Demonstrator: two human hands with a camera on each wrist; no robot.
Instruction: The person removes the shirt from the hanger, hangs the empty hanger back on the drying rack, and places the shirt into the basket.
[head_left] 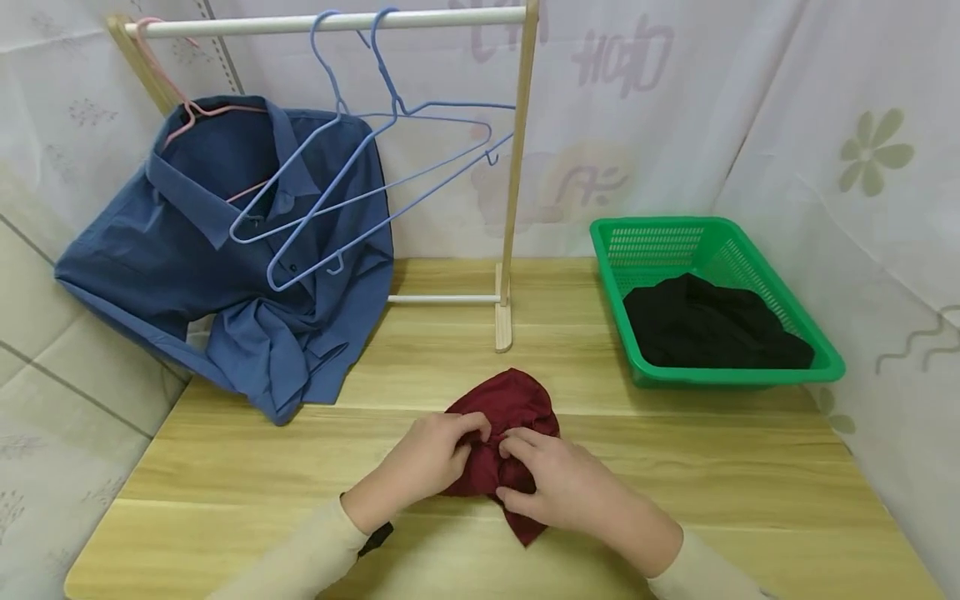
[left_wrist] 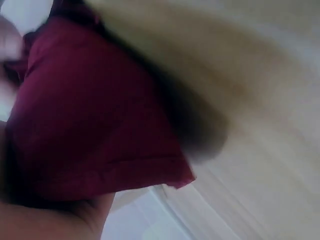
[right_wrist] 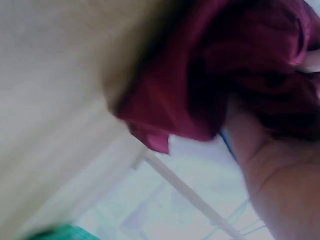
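Observation:
A crumpled dark red cloth garment (head_left: 517, 392) is bunched between both hands over the front middle of the wooden table. My left hand (head_left: 435, 458) grips its left part, fingers curled into the fabric. From the right, my right hand (head_left: 558, 479) pinches the cloth between thumb and fingers, and a pointed corner hangs below. In the left wrist view a wide red panel (left_wrist: 95, 115) with a stitched hem drapes over the hand. Dark folds of the garment (right_wrist: 175, 90) cover most of the right fingers in the right wrist view.
A blue shirt (head_left: 210, 217) hangs on a pink hanger at the left of a wooden rack (head_left: 517, 183). Two blue hangers (head_left: 390, 108) hang beside it. At the back right, a green basket (head_left: 817, 358) holds black cloth (head_left: 705, 325). The wooden table (head_left: 750, 467) spreads around the hands.

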